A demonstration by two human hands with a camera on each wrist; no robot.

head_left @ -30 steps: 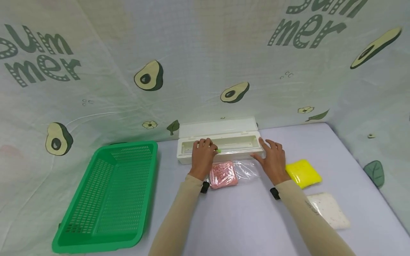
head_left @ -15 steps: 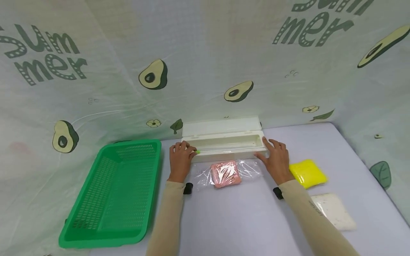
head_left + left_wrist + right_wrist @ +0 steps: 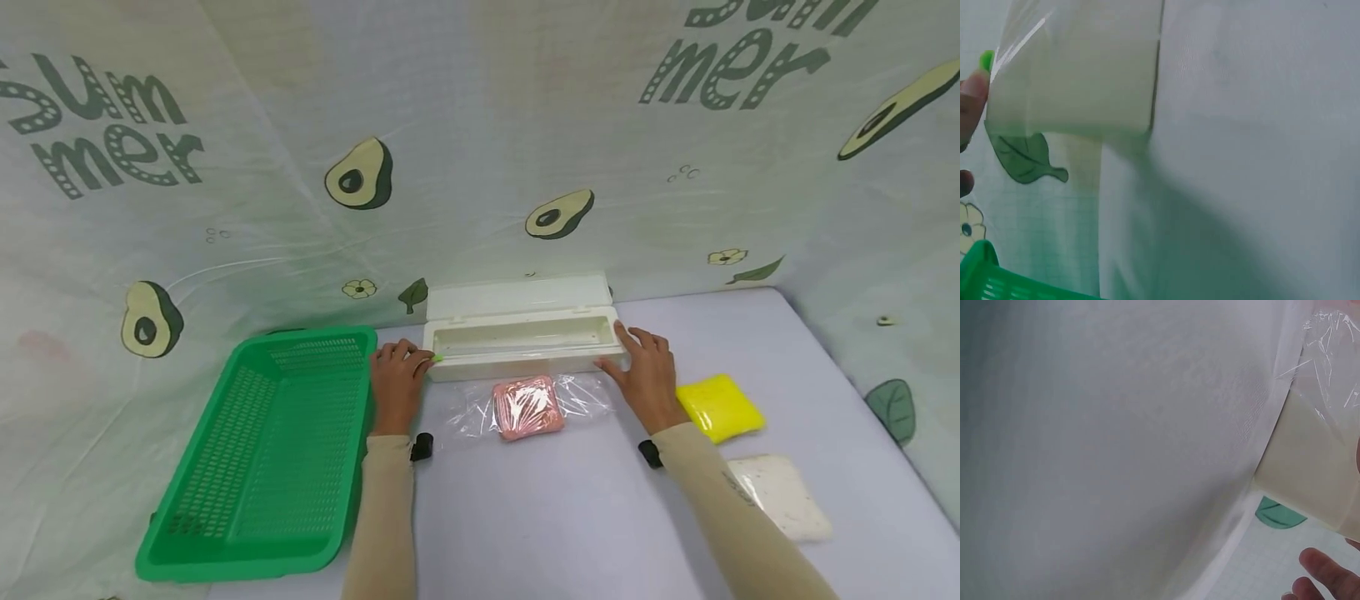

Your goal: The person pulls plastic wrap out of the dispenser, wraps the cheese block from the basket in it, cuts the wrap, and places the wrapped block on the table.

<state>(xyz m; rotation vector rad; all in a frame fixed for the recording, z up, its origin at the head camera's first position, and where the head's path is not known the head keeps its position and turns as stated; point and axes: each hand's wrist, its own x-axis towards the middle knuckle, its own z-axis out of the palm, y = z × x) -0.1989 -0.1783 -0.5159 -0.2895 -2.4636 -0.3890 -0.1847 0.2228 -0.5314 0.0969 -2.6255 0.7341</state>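
Note:
A long white cling film dispenser (image 3: 517, 367) lies across the back of the table, its lid (image 3: 519, 296) raised behind it. My left hand (image 3: 396, 385) pinches the small green slide cutter (image 3: 437, 358) at the dispenser's left end; the left wrist view shows thumb and cutter (image 3: 986, 60) at the edge. Gripping the right end, my right hand (image 3: 648, 379) has its thumb on the front and a finger at the top corner. A pink square block (image 3: 528, 407) sits in front on a sheet of clear film (image 3: 585, 398) stretching from the dispenser.
Left of the dispenser stands a green perforated basket (image 3: 352, 433), close by my left hand. A yellow packet (image 3: 722, 408) and a white packet (image 3: 780, 496) lie on the right, beside my right forearm. A printed cloth (image 3: 465, 167) hangs right behind the table.
My left hand has slid the green cutter leftward along the dispenser, from near its middle to its left end. My right hand has kept its place at the right end.

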